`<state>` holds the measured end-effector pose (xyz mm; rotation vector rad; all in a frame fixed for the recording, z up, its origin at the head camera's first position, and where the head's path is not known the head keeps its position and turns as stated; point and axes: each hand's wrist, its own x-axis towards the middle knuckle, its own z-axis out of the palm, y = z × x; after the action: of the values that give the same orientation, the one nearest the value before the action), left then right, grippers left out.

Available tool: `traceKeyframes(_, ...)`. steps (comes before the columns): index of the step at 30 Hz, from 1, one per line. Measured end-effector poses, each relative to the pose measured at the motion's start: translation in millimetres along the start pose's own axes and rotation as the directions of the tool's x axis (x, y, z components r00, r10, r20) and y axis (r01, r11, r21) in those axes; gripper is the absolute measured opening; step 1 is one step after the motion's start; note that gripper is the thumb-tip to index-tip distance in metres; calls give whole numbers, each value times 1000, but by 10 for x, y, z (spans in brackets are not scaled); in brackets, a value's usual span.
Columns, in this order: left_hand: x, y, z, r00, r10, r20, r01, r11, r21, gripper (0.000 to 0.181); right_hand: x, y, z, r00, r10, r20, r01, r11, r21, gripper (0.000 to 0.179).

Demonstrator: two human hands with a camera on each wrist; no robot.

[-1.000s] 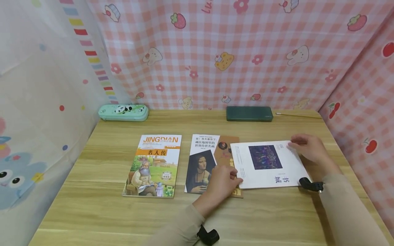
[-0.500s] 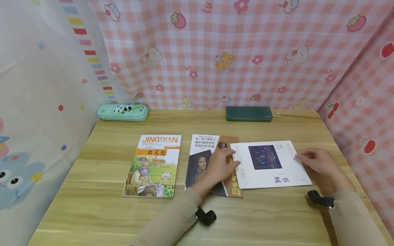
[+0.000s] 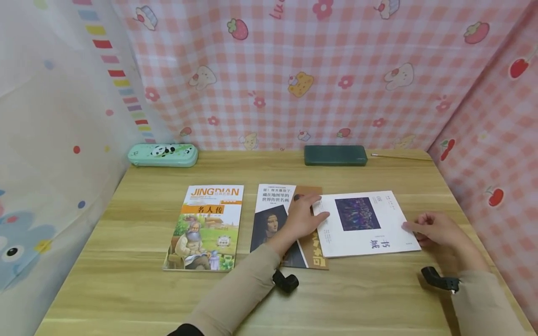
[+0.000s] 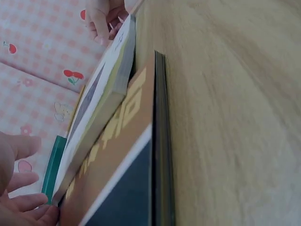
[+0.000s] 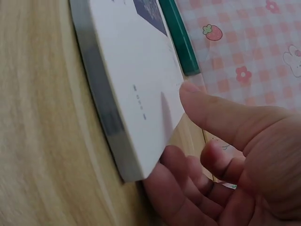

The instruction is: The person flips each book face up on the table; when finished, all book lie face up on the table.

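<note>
A white book (image 3: 365, 224) with a dark picture lies turned sideways, its left edge overlapping a brown-and-white book (image 3: 313, 252) with a portrait on the cover. My right hand (image 3: 439, 231) grips the white book's right edge; in the right wrist view its thumb (image 5: 207, 106) is on the cover's edge and the other fingers curl at and under the corner. My left hand (image 3: 300, 219) is over the brown-and-white book, fingers loosely spread and fingertips touching the white book's left edge. Left of these lies a JINGDIAN book (image 3: 203, 228) with a bearded figure on it.
At the back of the wooden table (image 3: 126, 298) lie a mint panda pencil case (image 3: 163, 155), a dark green case (image 3: 335, 155) and a thin pencil (image 3: 399, 157). A pink checked curtain (image 3: 277, 74) hangs behind, and patterned cloth covers both sides.
My left hand has moved away from me along the white book's left edge. My right hand has come down from its upper right corner to the right edge. The books have barely moved.
</note>
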<state>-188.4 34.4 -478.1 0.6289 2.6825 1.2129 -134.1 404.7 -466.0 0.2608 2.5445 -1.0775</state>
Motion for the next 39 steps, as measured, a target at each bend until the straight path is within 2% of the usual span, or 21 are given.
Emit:
traceKeyframes(4, 18, -5, -19, 995, -36, 96, 32, 998, 45, 59, -11, -23, 14, 999, -40, 18, 40, 999, -16, 44)
traceKeyframes(6, 23, -6, -30, 992, -36, 125, 29, 997, 65, 59, -11, -31, 24, 997, -79, 23, 80, 996, -49, 47)
traceKeyframes(9, 30, -15, -35, 992, -9, 128, -2, 996, 90, 57, -1, -35, 28, 992, -123, 21, 125, 987, -102, 49)
traceKeyframes(12, 8, -62, -58, 995, 42, 87, -52, 992, 115, 52, 55, -65, 19, 989, -145, 28, 147, 980, -131, 46)
traceKeyframes(16, -71, -94, -91, 996, 72, 49, -77, 990, 119, 46, 143, -103, -47, 991, -135, 23, 137, 977, -163, 50)
traceKeyframes(21, -228, -30, -95, 994, 68, 91, -81, 985, 153, 48, 174, -152, -129, 994, -90, -70, 69, 963, -260, 57)
traceKeyframes(24, -310, 29, -83, 985, 118, 124, -139, 975, 174, 49, 183, -172, -129, 989, -69, -128, 27, 952, -306, 57)
traceKeyframes(28, -378, 115, -39, 965, 205, 161, -238, 944, 227, 47, 239, -161, -86, 986, -58, -156, 12, 961, -276, 54)
traceKeyframes(31, -421, 174, -9, 952, 210, 223, -257, 944, 205, 51, 311, -163, -36, 976, -93, -197, 39, 964, -262, 52)
traceKeyframes(35, -463, 256, 22, 934, 162, 318, -197, 977, 80, 59, 401, -188, 30, 952, -164, -258, 89, 956, -278, 51)
traceKeyframes(37, -473, 280, 44, 927, 153, 343, -180, 983, 47, 59, 438, -211, 57, 947, -185, -264, 110, 955, -275, 52)
traceKeyframes(39, -481, 293, 74, 927, 144, 345, -165, 986, 33, 60, 475, -232, 78, 946, -203, -251, 132, 953, -273, 56)
